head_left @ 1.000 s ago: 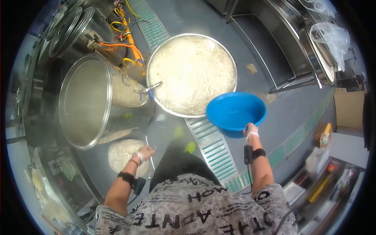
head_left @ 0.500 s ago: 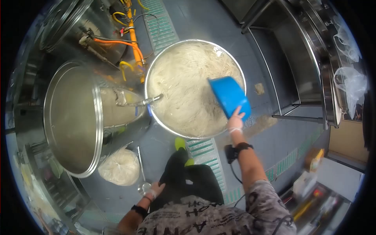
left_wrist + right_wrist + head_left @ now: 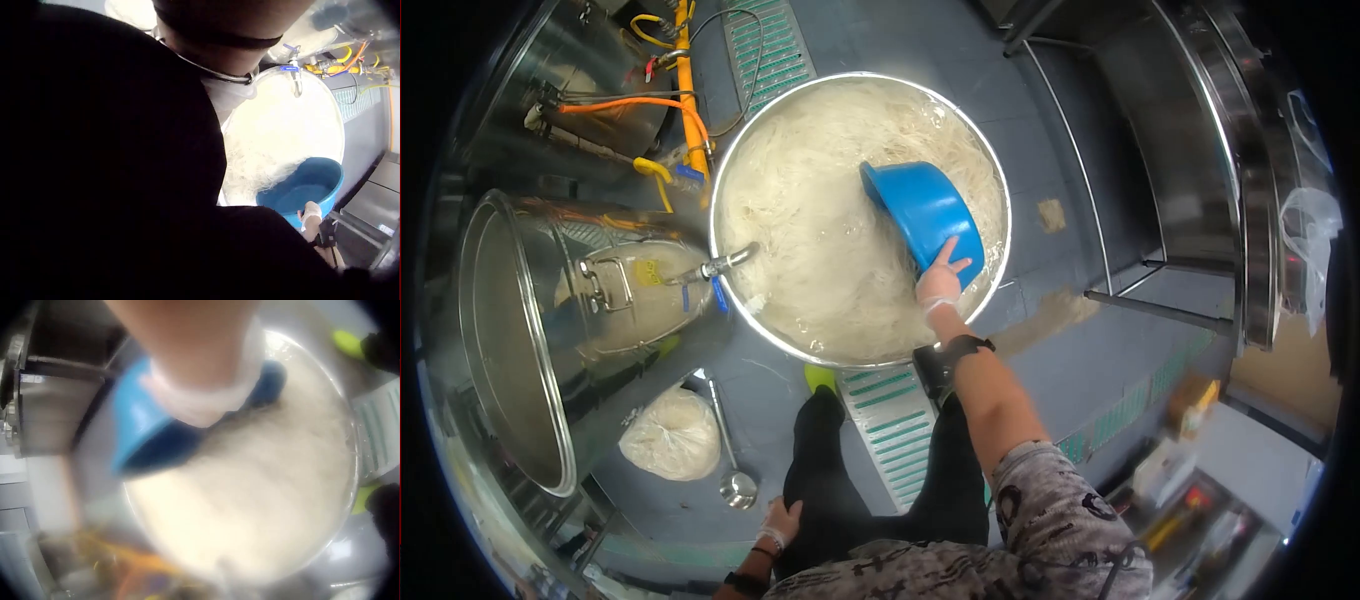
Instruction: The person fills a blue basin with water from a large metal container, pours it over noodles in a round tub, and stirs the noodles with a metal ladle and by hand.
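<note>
My right hand (image 3: pixel 940 284) is clamped on the blue basin (image 3: pixel 928 208), two fingers stretched along its outside. The basin is tipped, mouth turned to the pale noodles (image 3: pixel 800 180), within the rim of the wide round tub (image 3: pixel 1008 215). My left hand (image 3: pixel 778 524) rests on my trouser leg (image 3: pixel 825 460), fingers relaxed. The tall pot's tap (image 3: pixel 725 264) reaches over the tub's edge; a ladle (image 3: pixel 738 489) lies beside a tied bag (image 3: pixel 670 438).

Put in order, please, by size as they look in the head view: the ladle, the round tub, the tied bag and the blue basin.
Round tub: clearly largest.
Blue basin and tied bag: too alike to rank; the basin is tilted and perhaps nearer the camera.
Ladle: smallest, long but thin.
</note>
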A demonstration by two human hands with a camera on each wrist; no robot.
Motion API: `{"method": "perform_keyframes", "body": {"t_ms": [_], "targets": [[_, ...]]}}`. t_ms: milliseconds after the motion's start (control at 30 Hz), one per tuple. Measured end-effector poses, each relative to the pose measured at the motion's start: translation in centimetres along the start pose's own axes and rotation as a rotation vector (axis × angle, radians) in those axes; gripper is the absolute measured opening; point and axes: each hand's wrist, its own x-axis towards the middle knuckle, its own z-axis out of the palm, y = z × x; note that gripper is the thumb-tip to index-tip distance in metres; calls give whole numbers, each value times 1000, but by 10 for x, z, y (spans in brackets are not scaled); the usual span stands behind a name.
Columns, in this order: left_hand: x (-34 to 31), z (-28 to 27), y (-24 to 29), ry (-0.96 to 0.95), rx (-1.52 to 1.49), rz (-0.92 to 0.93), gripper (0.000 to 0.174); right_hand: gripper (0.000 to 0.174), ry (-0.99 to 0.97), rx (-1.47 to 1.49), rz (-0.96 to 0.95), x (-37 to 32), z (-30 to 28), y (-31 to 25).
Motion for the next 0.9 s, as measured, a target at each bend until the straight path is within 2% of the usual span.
{"method": "perform_keyframes", "body": {"t_ms": [133,200,233,300,333,433,500,533,600,633,733,800,833,867,900], "targets": [[-21,45,38,64,35,-88,55,85,-74,30,-36,10,13,34],[-30,73,56,111,46,-114,56,83,124,232,-240,26,0,69],[-31,92,64,135,61,-132,56,83,114,237,-258,42,-12,85],[-34,128,88,157,54,-160,56,70,10,471,-354,74,-60,113],[-35,141,106,149,67,-195,57,67,-9,407,-270,89,-77,125],[-30,176,144,176,61,-253,58,68,2,379,-332,110,-116,165],[-28,192,170,212,43,-275,59,68,109,255,-364,108,-140,187],[-26,196,184,188,62,-273,62,68,99,247,-371,109,-146,197],[-19,205,206,156,71,-278,66,69,422,184,-579,107,-155,216],[-12,210,215,110,88,-278,69,69,415,176,-586,106,-161,222],[17,233,215,69,103,-272,77,69,434,123,-532,108,-166,237],[39,229,229,94,89,-327,74,69,492,417,-566,108,-160,239],[49,226,229,89,80,-329,74,60,245,747,-236,97,-162,233],[57,226,228,141,66,-270,70,60,239,736,-241,87,-162,225],[64,227,225,189,52,-211,67,53,130,898,-74,79,-162,220]]}}
